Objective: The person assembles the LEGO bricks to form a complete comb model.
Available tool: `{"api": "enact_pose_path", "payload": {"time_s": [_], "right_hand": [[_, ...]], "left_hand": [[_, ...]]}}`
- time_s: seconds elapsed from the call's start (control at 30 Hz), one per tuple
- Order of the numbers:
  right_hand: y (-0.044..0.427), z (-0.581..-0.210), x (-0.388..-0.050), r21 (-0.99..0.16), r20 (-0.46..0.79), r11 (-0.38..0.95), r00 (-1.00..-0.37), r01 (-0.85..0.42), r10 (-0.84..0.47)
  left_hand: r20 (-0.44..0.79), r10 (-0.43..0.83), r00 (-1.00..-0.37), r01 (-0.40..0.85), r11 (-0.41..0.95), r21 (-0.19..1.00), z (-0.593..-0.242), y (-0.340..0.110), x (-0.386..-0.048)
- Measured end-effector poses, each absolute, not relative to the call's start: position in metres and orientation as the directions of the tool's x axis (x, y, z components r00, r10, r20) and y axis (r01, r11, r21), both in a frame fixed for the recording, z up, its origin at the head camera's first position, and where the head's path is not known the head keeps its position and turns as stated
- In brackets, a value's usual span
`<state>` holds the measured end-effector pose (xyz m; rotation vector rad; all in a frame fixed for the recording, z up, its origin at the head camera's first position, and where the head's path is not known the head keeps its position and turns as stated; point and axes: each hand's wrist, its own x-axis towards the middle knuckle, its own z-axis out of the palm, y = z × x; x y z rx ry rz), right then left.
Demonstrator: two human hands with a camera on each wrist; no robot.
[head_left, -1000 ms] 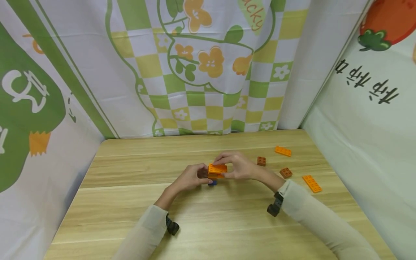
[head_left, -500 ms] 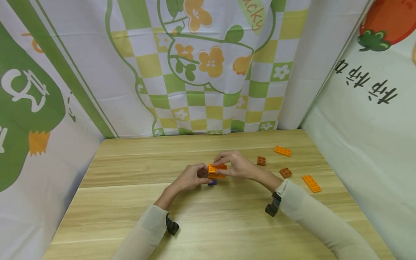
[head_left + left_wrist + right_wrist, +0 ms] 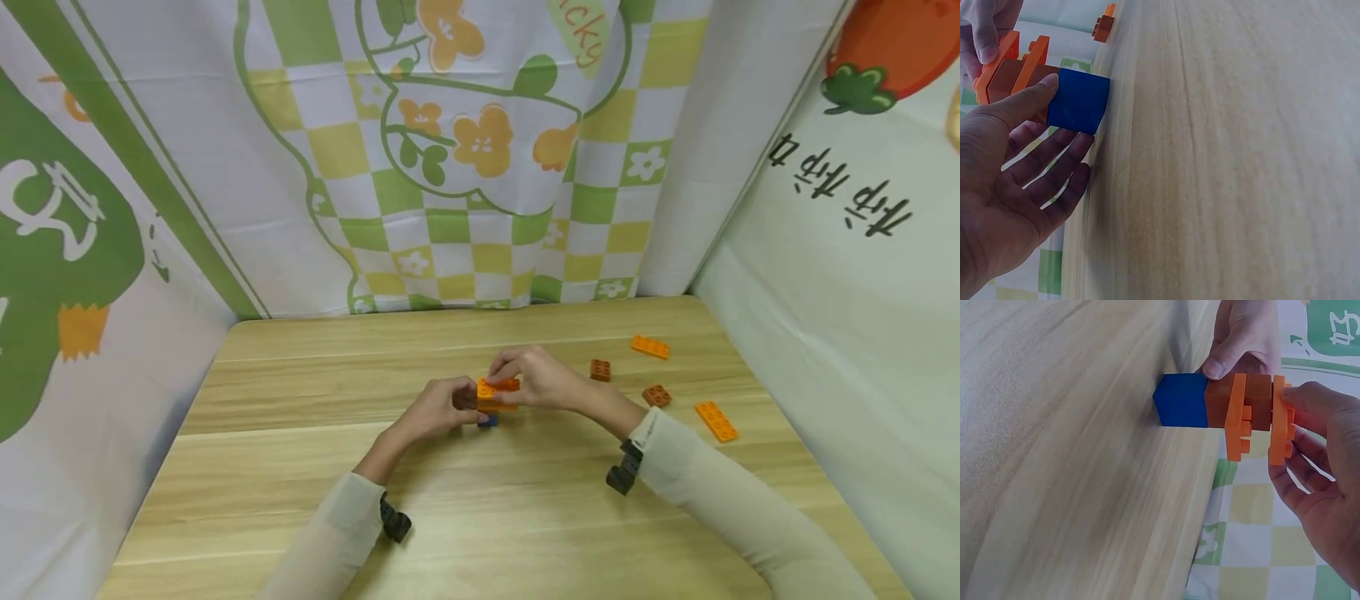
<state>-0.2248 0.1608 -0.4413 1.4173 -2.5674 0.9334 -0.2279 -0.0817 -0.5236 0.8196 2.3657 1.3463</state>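
Brick tower (image 3: 1217, 400), blue block (image 3: 1182, 400) lowest, stood upright on the wooden table (image 3: 480, 517)! The left hand (image 3: 437, 408) had it gripped low, thumb against the side, while the right hand (image 3: 546, 380) pinched the topmost orange plate (image 3: 1279, 425), and off to the right, well apart, lay two brown bricks (image 3: 600, 370) and two loose plates (image 3: 716, 422).

a small booth-like space: wood-grain table (image 3: 510, 492) with printed fabric hangings (image 3: 465, 183) on three sides
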Motion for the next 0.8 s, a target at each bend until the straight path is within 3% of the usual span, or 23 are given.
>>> {"api": "enact_pose_path", "payload": {"time_s": [0.2, 0.53, 0.8], "right_hand": [[0.1598, -0.4369, -0.2234, -0.487, 0.286, 0.426, -0.6, -0.763, -0.747], [0.1589, -0.4402, -0.2248, -0.456, 0.312, 0.412, -0.575, -0.789, -0.756], [0.1614, -0.4422, -0.2223, -0.464, 0.301, 0.449, -0.612, -0.764, -0.731]], "left_hand": [[0.036, 0.616, -0.787, 0.348, 0.395, 0.85, -0.5225, -0.0817, -0.2278], [0.044, 0.622, -0.782, 0.352, 0.382, 0.855, -0.5188, -0.0827, -0.225], [0.04, 0.634, -0.773, 0.363, 0.388, 0.847, -0.5206, -0.0821, -0.2276]]}}
